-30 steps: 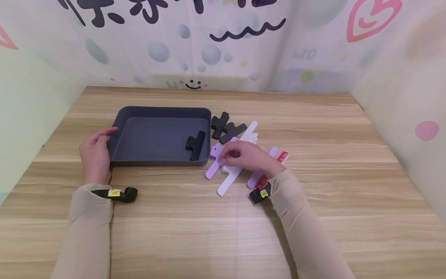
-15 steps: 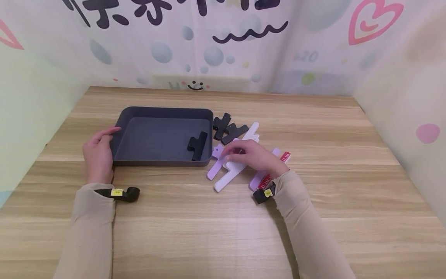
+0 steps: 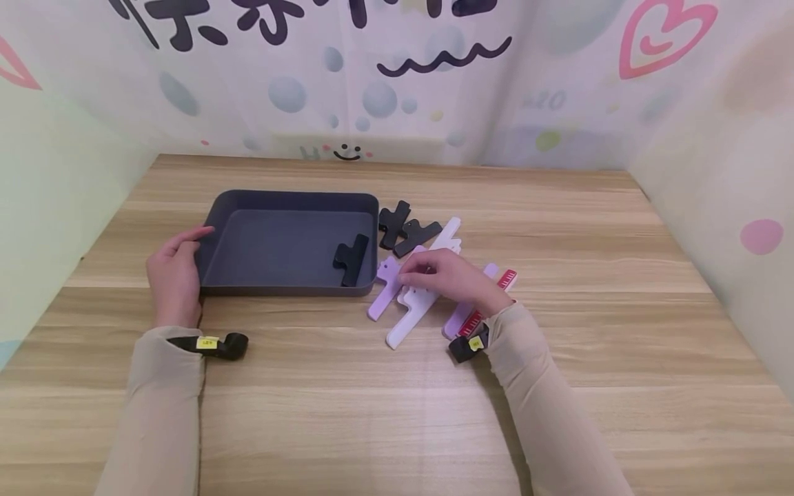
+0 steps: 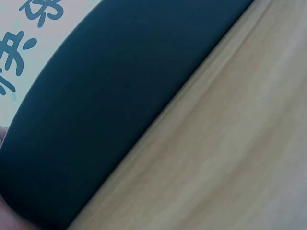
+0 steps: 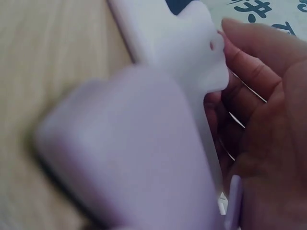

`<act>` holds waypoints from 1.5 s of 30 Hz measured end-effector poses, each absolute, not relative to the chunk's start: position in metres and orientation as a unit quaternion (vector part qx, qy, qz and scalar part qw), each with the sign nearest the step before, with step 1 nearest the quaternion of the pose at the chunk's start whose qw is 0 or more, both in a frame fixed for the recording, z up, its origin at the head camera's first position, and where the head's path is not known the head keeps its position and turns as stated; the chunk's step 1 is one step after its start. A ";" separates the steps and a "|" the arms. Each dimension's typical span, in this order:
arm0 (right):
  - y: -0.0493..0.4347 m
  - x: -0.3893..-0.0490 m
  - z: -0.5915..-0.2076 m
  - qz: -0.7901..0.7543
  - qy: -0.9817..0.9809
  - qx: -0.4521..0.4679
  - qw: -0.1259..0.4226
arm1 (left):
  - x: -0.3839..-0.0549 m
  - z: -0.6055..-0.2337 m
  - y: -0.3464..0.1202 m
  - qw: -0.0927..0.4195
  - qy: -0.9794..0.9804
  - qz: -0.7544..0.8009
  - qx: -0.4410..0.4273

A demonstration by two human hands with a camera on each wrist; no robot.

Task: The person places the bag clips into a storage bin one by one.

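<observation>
At the left, my left hand (image 3: 172,279) grips the left rim of a dark grey tray (image 3: 291,292); most of its fingers are hidden. My right hand (image 3: 451,277) is curled over a pile of bag clips, thumb and fingers pinching a white bag clip (image 3: 406,325) near its handle. In the right wrist view fingertips meet the notched handle of that white clip (image 5: 192,48), while a blurred light purple clip (image 5: 134,148) fills the foreground. Inside the tray, near its right wall, lies a black bag clip (image 3: 351,260).
Two black clips (image 3: 417,238) lie just right of the tray. A purple clip (image 3: 384,297) sits by its front right corner. Under my right wrist are another purple clip (image 3: 459,319) and a red-patterned clip (image 3: 507,279). A printed cloth (image 3: 397,103) hangs behind the wooden table (image 3: 322,413).
The white clip's near end swings slightly away to the left, then back toward the person, under my right hand. My left hand stays on the tray, which keeps its place.
</observation>
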State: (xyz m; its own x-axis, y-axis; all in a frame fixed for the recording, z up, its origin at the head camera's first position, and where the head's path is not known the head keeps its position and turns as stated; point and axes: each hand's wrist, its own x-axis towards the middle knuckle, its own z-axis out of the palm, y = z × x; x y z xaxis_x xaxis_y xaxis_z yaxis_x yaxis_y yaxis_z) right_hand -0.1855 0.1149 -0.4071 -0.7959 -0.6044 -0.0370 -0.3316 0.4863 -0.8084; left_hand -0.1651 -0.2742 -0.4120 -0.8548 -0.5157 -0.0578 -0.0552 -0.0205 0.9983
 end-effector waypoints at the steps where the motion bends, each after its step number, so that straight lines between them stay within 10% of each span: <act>1: 0.115 -0.186 -0.407 -0.425 0.844 -0.284 0.161 | -0.165 -0.412 -0.274 0.168 -0.680 -0.682 0.210; 15: 0.115 -0.185 -0.405 -0.423 0.840 -0.272 0.203 | -0.165 -0.412 -0.274 0.166 -0.682 -0.681 0.208; 37: 0.112 -0.184 -0.411 -0.495 0.833 -0.231 0.085 | -0.163 -0.409 -0.272 0.167 -0.683 -0.680 0.206; 45: 0.102 -0.181 -0.409 -0.349 0.870 -0.312 0.156 | -0.163 -0.409 -0.272 0.170 -0.677 -0.686 0.203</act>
State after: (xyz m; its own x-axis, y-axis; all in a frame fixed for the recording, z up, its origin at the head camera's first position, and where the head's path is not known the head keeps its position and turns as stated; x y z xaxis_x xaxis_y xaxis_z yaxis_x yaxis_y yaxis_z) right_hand -0.1809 0.1022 -0.4095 -0.7568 -0.6514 -0.0540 -0.4335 0.5621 -0.7044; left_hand -0.1630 -0.2722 -0.4092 -0.8595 -0.5089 -0.0489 -0.0419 -0.0253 0.9988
